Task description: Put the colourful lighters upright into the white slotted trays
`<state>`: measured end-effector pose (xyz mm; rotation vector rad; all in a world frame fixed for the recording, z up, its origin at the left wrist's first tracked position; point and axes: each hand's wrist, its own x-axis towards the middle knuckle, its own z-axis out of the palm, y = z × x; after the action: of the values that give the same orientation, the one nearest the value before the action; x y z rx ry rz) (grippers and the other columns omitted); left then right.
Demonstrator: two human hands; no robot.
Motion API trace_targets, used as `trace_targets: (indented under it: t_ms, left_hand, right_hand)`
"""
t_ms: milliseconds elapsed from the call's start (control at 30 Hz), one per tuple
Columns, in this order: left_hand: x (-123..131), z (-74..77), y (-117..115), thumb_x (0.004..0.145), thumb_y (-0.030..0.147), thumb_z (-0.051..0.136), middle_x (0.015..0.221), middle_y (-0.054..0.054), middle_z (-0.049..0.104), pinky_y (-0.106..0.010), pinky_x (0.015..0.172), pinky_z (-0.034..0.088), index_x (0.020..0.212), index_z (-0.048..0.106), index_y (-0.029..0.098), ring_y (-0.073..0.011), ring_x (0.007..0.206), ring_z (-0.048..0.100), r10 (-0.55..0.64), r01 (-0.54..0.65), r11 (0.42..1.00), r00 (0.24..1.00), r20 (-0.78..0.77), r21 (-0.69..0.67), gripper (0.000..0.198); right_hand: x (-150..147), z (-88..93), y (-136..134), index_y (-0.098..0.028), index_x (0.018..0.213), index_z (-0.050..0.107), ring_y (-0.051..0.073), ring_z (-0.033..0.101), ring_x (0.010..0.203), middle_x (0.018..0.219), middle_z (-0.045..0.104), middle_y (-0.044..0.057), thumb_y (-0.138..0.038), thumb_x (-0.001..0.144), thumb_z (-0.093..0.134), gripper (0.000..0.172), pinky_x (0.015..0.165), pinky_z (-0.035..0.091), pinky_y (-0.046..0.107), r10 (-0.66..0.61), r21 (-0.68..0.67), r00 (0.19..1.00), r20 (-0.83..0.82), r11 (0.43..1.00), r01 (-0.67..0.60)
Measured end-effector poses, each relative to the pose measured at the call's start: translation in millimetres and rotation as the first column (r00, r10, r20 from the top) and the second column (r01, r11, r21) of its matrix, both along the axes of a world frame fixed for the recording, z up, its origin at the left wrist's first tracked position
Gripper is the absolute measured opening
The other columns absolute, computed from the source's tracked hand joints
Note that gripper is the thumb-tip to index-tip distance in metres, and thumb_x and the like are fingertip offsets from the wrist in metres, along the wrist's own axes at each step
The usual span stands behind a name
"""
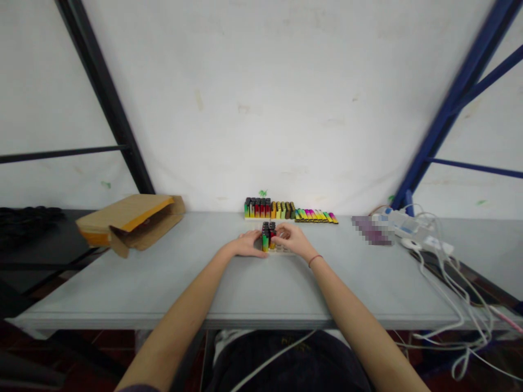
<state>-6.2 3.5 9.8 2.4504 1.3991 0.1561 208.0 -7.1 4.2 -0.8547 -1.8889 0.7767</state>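
A small white tray (281, 250) with a few upright lighters (268, 235) stands in the middle of the grey table (204, 283). My left hand (248, 244) rests against the tray's left side, fingers curled beside the lighters. My right hand (293, 239) is on the tray's right side, fingers pinched on one of the upright lighters. Behind them, by the wall, a second tray of upright lighters (269, 208) stands in a row, and several colourful lighters (316, 216) lie flat next to it.
An open cardboard box (131, 222) lies on its side at the table's left. A power strip with white cables (420, 234) sits at the right; cables hang over the edge. Black and blue metal frame bars rise at both sides.
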Motion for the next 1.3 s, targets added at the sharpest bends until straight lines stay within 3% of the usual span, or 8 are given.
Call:
trace_targets:
  t_ms: [133, 233, 367, 433, 633, 900, 1100, 1300]
  left_hand:
    - [1, 1.6, -1, 0.068, 0.06, 0.066, 0.138, -0.016, 0.042, -0.043, 0.103, 0.031, 0.136, 0.038, 0.014, -0.0358, 0.127, 0.037, 0.004, -0.004, 1.0, 1.0, 0.0, -0.005, 0.087]
    - [1, 3.0, -2, 0.068, 0.059, 0.066, 0.139, -0.016, 0.041, -0.044, 0.104, 0.029, 0.137, 0.036, 0.013, -0.0356, 0.126, 0.038, 0.009, -0.009, 1.0, 1.0, 0.005, -0.015, 0.088]
    - [0, 2.4, -2, 0.069, 0.06, 0.066, 0.142, -0.016, 0.038, -0.046, 0.106, 0.025, 0.138, 0.035, 0.014, -0.0349, 0.129, 0.034, 0.007, -0.007, 1.0, 1.0, 0.0, -0.02, 0.089]
    - [-1, 0.7, -1, 0.068, 0.06, 0.067, 0.142, -0.015, 0.039, -0.046, 0.106, 0.025, 0.138, 0.035, 0.016, -0.035, 0.129, 0.034, 0.008, -0.007, 1.0, 1.0, 0.007, -0.021, 0.089]
    - [-2, -2.1, 0, 0.068, 0.061, 0.067, 0.142, -0.015, 0.038, -0.044, 0.107, 0.024, 0.137, 0.035, 0.016, -0.0343, 0.13, 0.034, 0.019, -0.019, 1.0, 1.0, 0.002, -0.017, 0.089]
    - [0, 0.7, -1, 0.068, 0.06, 0.067, 0.143, -0.015, 0.037, -0.043, 0.106, 0.027, 0.137, 0.035, 0.015, -0.0347, 0.129, 0.034, 0.023, -0.024, 0.999, 0.999, -0.027, -0.03, 0.089]
    - [1, 3.3, -3, 0.069, 0.06, 0.067, 0.142, -0.014, 0.038, -0.045, 0.106, 0.025, 0.14, 0.031, 0.016, -0.0337, 0.13, 0.033, 0.017, -0.018, 0.999, 1.0, -0.019, -0.028, 0.091]
    - [0, 2.1, -2, 0.069, 0.061, 0.067, 0.142, -0.015, 0.037, -0.045, 0.106, 0.025, 0.138, 0.033, 0.017, -0.0321, 0.129, 0.035, 0.007, -0.008, 1.0, 1.0, -0.027, -0.028, 0.089]
  right_hand:
    - [0, 3.6, 2, -0.02, 0.083, 0.061, 0.012, 0.055, 0.059, 0.069, 0.061, 0.0, -0.039, 0.074, 0.065, 0.022, 0.056, 0.045, 0.023, -0.038, 0.041, 0.999, 0.001, 0.998, 0.038]
    - [19, 4.9, 19, -0.02, 0.078, 0.063, 0.017, 0.057, 0.072, 0.078, 0.064, 0.005, -0.034, 0.081, 0.054, 0.017, 0.071, 0.047, 0.03, -0.258, 0.137, 0.964, -0.063, 0.955, 0.265]
    - [82, -12.5, 54, -0.01, 0.102, 0.063, 0.027, 0.053, 0.103, 0.105, 0.062, 0.018, -0.016, 0.077, 0.044, 0.032, 0.096, 0.037, 0.041, -0.763, 0.18, 0.63, 0.143, 0.646, 0.742]
    - [117, -26.3, 67, -0.006, 0.124, 0.052, 0.029, 0.045, 0.119, 0.126, 0.052, 0.022, -0.013, 0.076, 0.043, 0.049, 0.101, 0.033, 0.042, -0.805, 0.223, 0.472, 0.361, 0.565, 0.794]
    - [161, -40.4, 82, -0.026, 0.142, 0.033, 0.029, 0.037, 0.129, 0.149, 0.031, 0.005, -0.032, 0.092, 0.026, 0.051, 0.1, 0.033, 0.052, -0.595, 0.211, 0.359, 0.719, 0.679, 0.703]
    - [143, -31.1, 28, -0.004, 0.141, 0.032, 0.031, 0.054, 0.112, 0.14, 0.04, 0.022, -0.03, 0.09, 0.029, 0.057, 0.092, 0.042, 0.04, -0.614, 0.342, 0.239, 0.752, 0.674, 0.655]
    - [113, -30.2, -21, -0.001, 0.137, 0.036, 0.03, 0.054, 0.112, 0.135, 0.045, 0.024, -0.028, 0.091, 0.028, 0.055, 0.091, 0.042, 0.036, -0.562, 0.408, 0.285, 0.777, 0.793, 0.452]
    - [76, -21.4, -2, -0.016, 0.13, 0.049, 0.029, 0.062, 0.095, 0.126, 0.056, 0.016, -0.041, 0.091, 0.032, 0.049, 0.08, 0.047, 0.04, -0.576, 0.405, 0.335, 0.746, 0.791, 0.458]
